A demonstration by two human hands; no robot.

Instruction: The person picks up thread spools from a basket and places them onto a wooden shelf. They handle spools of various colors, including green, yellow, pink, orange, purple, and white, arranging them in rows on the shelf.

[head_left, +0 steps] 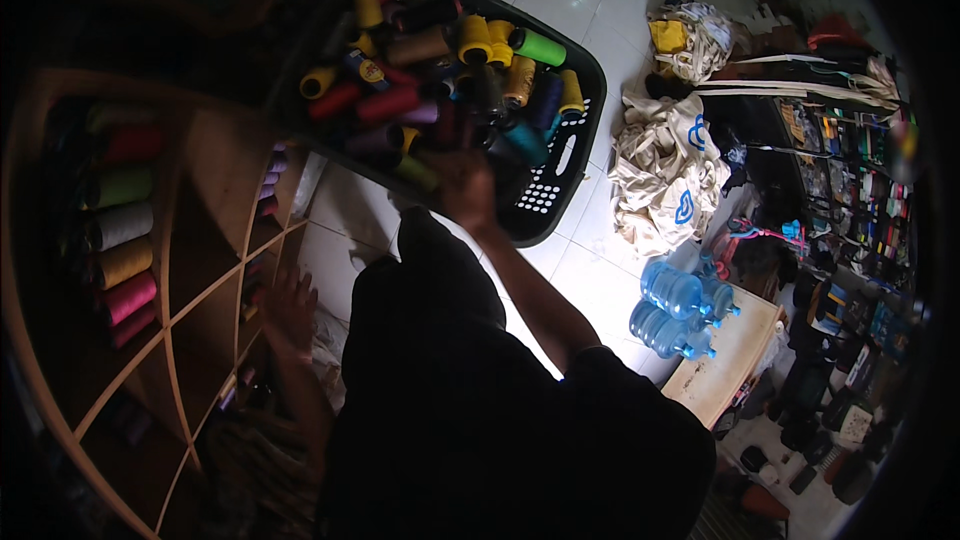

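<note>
A black plastic basket with a perforated side is heaped with cone-shaped thread spools in yellow, red, purple, teal and green. My right hand reaches over its near edge, among the spools beside an olive-green thread spool and a dark one. The fingers are in shadow, so their grip cannot be made out. My left hand is at the front of a wooden cubby shelf, empty and with its fingers spread. Several thread spools, among them a pink spool and an orange-yellow spool, stand in a row in one compartment.
On the white tiled floor to the right lies a pile of cream cloth bags. Several blue water bottles stand next to a pale wooden table. A crowded rack runs along the far right. Clear plastic wrap lies near the shelf.
</note>
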